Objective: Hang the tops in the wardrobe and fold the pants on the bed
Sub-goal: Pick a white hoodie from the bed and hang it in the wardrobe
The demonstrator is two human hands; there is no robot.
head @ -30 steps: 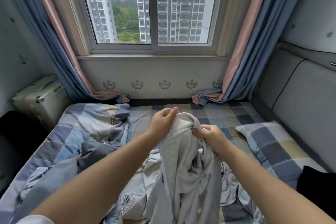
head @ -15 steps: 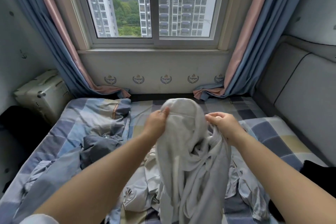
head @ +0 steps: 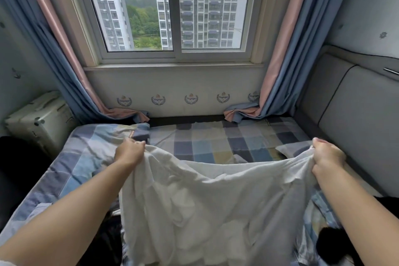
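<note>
A white garment [head: 207, 207] hangs spread wide between my two hands above the bed [head: 216, 142]. My left hand [head: 129, 151] grips its upper left edge, fingers curled round the cloth. My right hand [head: 327, 157] grips the upper right edge, far apart from the left. The cloth sags in the middle and drapes down toward me, hiding the clothes pile beneath it. Which kind of garment it is cannot be told. No wardrobe is in view.
The checked sheet covers the bed, with a rumpled checked duvet [head: 90, 149] at left and a pillow [head: 291, 149] at right. A padded grey headboard [head: 356, 119] runs along the right. A pale suitcase [head: 41, 121] stands at left. Window and curtains lie ahead.
My hands were close together on the bunched garment. They have moved far apart, left and right, pulling the white cloth out wide and flat.
</note>
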